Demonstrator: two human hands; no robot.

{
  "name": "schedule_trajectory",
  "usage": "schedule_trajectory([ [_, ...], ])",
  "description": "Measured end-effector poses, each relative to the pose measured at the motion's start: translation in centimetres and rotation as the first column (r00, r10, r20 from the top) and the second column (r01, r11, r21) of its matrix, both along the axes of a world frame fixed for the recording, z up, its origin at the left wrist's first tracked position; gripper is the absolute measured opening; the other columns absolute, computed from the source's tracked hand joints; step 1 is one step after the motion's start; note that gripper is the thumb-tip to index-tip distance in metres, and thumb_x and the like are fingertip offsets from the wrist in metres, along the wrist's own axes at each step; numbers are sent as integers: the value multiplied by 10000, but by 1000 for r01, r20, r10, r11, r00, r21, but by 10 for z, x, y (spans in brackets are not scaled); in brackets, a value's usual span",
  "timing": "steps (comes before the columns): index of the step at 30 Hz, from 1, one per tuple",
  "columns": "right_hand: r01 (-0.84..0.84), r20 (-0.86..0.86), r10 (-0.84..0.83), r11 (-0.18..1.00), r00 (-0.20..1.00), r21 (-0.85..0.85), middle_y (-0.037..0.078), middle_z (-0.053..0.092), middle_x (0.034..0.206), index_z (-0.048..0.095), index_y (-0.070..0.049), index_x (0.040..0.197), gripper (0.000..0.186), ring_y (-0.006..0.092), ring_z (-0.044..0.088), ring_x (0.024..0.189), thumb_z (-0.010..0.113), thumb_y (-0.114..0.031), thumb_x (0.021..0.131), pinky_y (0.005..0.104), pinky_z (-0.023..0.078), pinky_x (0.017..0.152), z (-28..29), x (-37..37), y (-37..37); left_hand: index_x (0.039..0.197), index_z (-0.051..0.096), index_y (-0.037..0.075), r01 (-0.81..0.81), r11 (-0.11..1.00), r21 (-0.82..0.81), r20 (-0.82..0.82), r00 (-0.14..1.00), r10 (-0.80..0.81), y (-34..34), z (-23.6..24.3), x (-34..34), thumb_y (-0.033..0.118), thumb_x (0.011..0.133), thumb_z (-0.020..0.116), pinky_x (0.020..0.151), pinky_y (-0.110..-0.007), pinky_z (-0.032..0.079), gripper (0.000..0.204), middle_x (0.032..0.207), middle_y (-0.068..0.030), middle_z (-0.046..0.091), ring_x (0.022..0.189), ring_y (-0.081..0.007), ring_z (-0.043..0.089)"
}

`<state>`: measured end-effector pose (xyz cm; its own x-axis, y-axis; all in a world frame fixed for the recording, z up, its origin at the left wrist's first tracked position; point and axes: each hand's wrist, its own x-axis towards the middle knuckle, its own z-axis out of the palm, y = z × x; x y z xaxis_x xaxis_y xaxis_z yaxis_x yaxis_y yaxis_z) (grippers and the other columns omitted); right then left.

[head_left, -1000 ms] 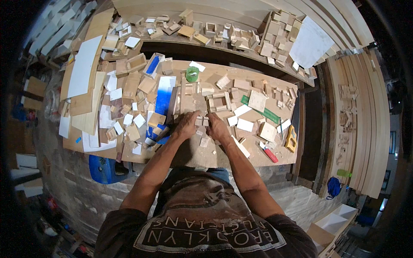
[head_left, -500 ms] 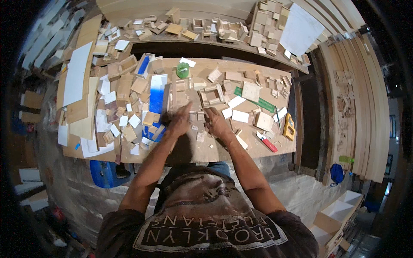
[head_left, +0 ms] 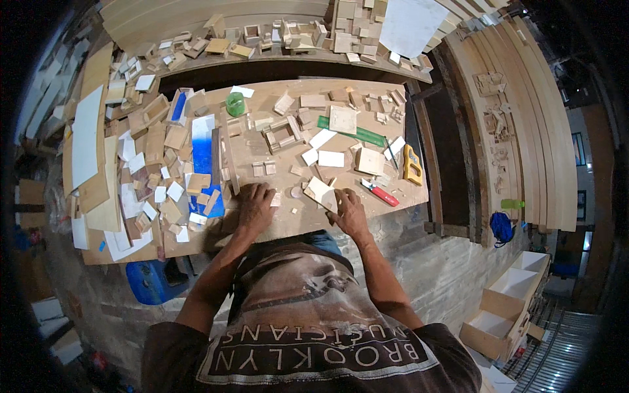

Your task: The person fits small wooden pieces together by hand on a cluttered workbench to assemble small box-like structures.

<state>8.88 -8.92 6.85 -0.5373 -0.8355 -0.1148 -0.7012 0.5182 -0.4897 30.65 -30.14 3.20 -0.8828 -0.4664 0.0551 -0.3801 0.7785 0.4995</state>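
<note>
Near the front edge of the workbench (head_left: 303, 223), my right hand (head_left: 350, 213) grips the right end of a small pale wooden board (head_left: 319, 192), thumb at the near side and fingers over the far side. My left hand (head_left: 255, 208) lies on the bench top, fingers extended and apart, by a little wood piece (head_left: 276, 199). Just beyond that hand is a small wooden piece with compartments (head_left: 264, 168). Farther off sits a square wooden frame (head_left: 283, 134). A round disc-like bit (head_left: 297, 192) lies beside the board.
To the right are a red-handled knife (head_left: 381, 193), a yellow-handled tool (head_left: 412, 164), a green ruler (head_left: 373, 135) and a wooden block (head_left: 370, 161). A green container (head_left: 235, 104) stands at the back. Wood offcuts and white pieces crowd the left around a blue-painted strip (head_left: 205, 157).
Both hands have come back toward the front edge from the compartmented piece. My right hand has taken hold of the small board. The view has shifted, moving the bench leftward.
</note>
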Motion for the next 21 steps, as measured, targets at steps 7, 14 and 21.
schedule_trajectory([
  [7, 91, 13, -90, 975, 996, -202, 246, 471, 1309, 458, -2, 1360, 749, 452, 459, 1220, 816, -82, 708, 484, 420, 1029, -3, -23, 18, 1184, 580, -21, -91, 996, -4, -9, 996, 91, 10, -9, 19, 84, 777, 668, 1043, -496, 397, 430, 1233, -201, 517, 1180, -404, 477],
  [14, -28, 142, 63, 971, 988, -238, 264, 475, 1198, 415, 25, 1285, 657, 457, 467, 1140, 698, 0, 693, 480, 414, 996, 3, -38, 57, 1288, 538, -42, -283, 957, -68, 34, 958, 286, 36, 19, 19, -6, 766, 657, 1048, -485, 413, 537, 1303, -230, 482, 1232, -425, 447],
  [21, -211, 290, 273, 951, 917, -225, 255, 504, 1221, 417, -2, 1310, 659, 454, 471, 1163, 696, -25, 713, 478, 419, 1000, 8, -28, 41, 1338, 515, -25, -516, 847, 127, 83, 856, 510, 66, -7, -9, 16, 779, 677, 1056, -506, 395, 583, 1383, -244, 441, 1220, -449, 440],
])
